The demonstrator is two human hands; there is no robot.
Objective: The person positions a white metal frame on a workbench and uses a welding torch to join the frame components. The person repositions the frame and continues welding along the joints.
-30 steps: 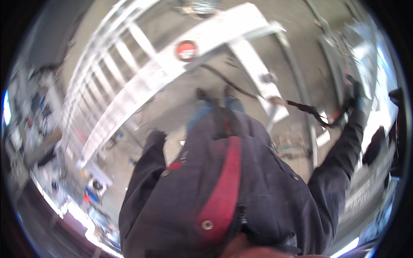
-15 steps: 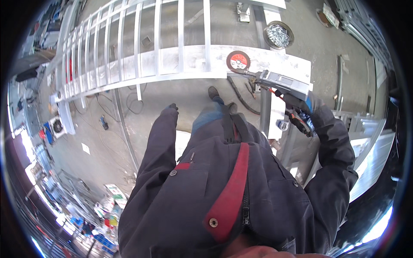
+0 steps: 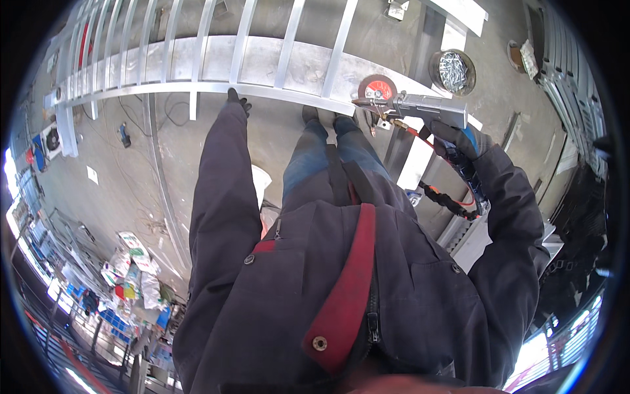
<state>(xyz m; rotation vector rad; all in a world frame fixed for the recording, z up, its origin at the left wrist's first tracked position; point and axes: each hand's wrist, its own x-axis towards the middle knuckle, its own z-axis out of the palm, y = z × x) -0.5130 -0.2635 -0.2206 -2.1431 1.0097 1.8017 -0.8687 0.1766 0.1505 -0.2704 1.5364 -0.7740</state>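
Note:
My right hand (image 3: 462, 139), in a dark glove, grips a grey welding gun (image 3: 426, 107) with a boxy body and blue trim. Its narrow nozzle points left, right by the end of the long rail of a silvery metal frame (image 3: 210, 88) with many parallel bars. A hose with an orange-red line (image 3: 453, 203) hangs from the gun. My left hand (image 3: 238, 102), also in a dark glove, is at the near rail of the frame, its fingers apart; whether it presses on the rail is hard to tell. Behind the nozzle lies a red and black disc (image 3: 377, 88).
The frame rests on a pale flat beam (image 3: 275, 59). A round tub of small metal parts (image 3: 453, 71) stands at the far right. Cables and a blue hand tool (image 3: 125, 134) lie on the floor to the left. Long metal profiles (image 3: 571, 85) are stacked at the right.
My left hand has moved forward and up to the frame's near rail. The welding gun has shifted so its nozzle is near the rail end. My view and body have turned somewhat.

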